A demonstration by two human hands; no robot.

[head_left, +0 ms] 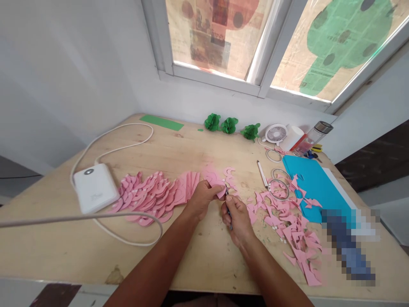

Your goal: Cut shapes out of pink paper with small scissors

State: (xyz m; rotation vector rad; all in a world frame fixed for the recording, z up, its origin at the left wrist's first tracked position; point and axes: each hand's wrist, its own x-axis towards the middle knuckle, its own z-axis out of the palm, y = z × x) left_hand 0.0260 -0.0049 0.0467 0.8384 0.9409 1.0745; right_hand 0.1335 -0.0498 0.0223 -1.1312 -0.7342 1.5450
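Observation:
My left hand (204, 197) pinches a piece of pink paper (220, 192) between thumb and fingers, over the middle of the table. Closed around a slim dark tool that looks like small scissors (227, 197), my right hand (238, 217) is just to the right of it. The tool's tip touches or almost touches the paper's edge; its lower end pokes out below my fist. Left of my left hand lies a long overlapping row of cut pink paper shapes (156, 194). Curved pink offcuts (229, 172) rest just beyond my hands.
Pink scraps (295, 232) spread at right, beside a white pen (262, 174), wire rings (278, 189) and a blue folder (322, 183). A white power bank (96, 187) with a looping cable sits left. Behind stand green paper flowers (229, 125), a small fan (276, 134) and a bottle (315, 137).

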